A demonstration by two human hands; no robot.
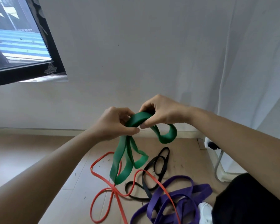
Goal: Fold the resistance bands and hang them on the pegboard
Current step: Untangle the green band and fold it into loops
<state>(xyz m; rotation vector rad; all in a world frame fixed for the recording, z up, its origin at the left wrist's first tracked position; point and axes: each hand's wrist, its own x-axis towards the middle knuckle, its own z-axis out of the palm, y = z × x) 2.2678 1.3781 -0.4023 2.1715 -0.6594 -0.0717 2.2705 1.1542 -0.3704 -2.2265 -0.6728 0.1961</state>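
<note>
Both my hands hold a wide green resistance band [120, 160] up in front of the wall. My left hand [115, 125] pinches its gathered layers from the left, and my right hand [162, 113] grips the arched top fold from the right. Long green loops hang down below my left hand, and a shorter loop curls out under my right hand. On the floor below lie a thin red band [103, 191], a black band [158, 164] and a wide purple band [176, 199], tangled over one another. No pegboard is in view.
The bands lie on flattened cardboard [81, 188] on the floor. A window [21, 46] is at the upper left of the white wall. A white unit with a plug and grey cable [217, 159] stands at the right. My black-clad leg [252, 201] and white shoe are at the lower right.
</note>
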